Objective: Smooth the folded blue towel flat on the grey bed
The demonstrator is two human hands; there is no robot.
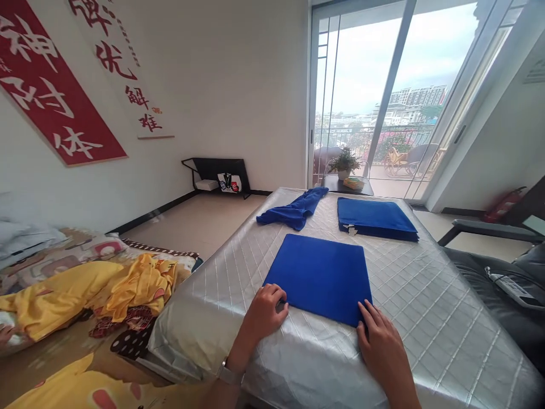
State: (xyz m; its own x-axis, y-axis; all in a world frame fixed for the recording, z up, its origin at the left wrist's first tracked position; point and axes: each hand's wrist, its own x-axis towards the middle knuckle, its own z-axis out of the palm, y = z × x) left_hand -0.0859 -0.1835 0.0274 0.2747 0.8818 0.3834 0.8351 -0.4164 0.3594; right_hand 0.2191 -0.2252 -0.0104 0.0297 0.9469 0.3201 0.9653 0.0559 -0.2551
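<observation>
A flat, folded blue towel [321, 275] lies before me on a silver quilted cover [419, 295]. My left hand [264, 311] is at its near left corner, with the fingers curled round the edge and the thumb close to them. At the near right corner rests my right hand [381, 338], its fingers stretched out along the towel's side and the thumb beside the corner. Farther back on the right sits a stack of folded blue towels [374, 217] with a white tag. A crumpled blue towel [296, 209] lies at the back left of the cover.
Yellow patterned clothes [140, 287] and bedding are heaped on the left. A black armchair [481, 278] holding a white power strip [513, 289] stands at the right. Behind the covered surface, a small table [327, 184] bears a potted plant [344, 165], near sliding glass doors.
</observation>
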